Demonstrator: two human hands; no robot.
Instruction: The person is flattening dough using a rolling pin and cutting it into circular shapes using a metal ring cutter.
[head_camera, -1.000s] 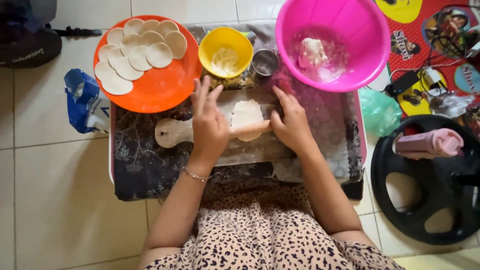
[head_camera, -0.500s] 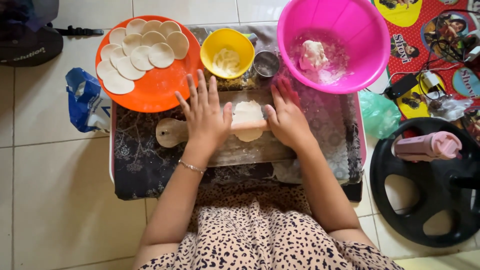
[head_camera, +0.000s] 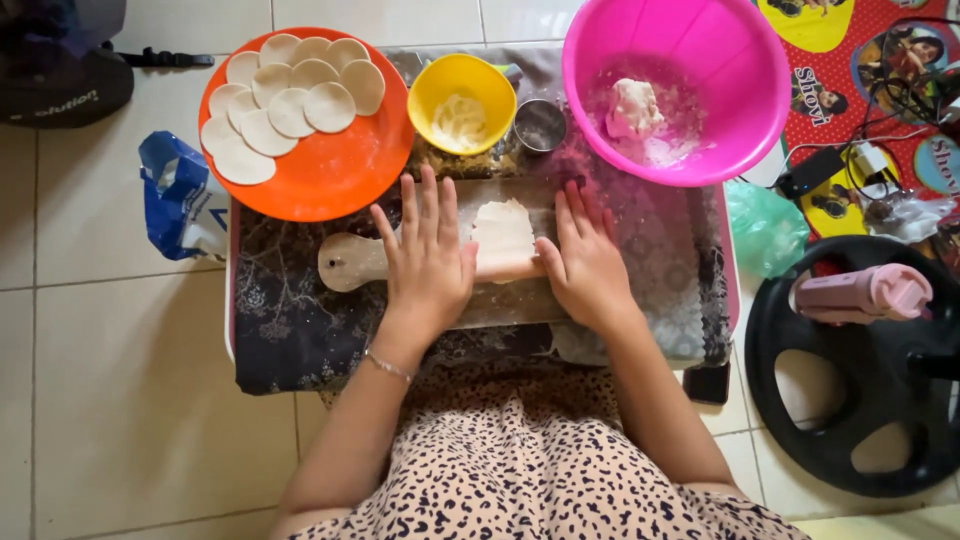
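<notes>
I had the left hand (head_camera: 428, 262) and right hand (head_camera: 585, 262) flat, fingers spread, clamped on nothing, pressing the rolling pin (head_camera: 352, 262) over the dough (head_camera: 503, 238) on the wooden board (head_camera: 520, 300). I judged that uneven pressure could tear the thin sheet or wrap it round the pin, and a long push could knock the metal cup (head_camera: 539, 125) just beyond.
</notes>
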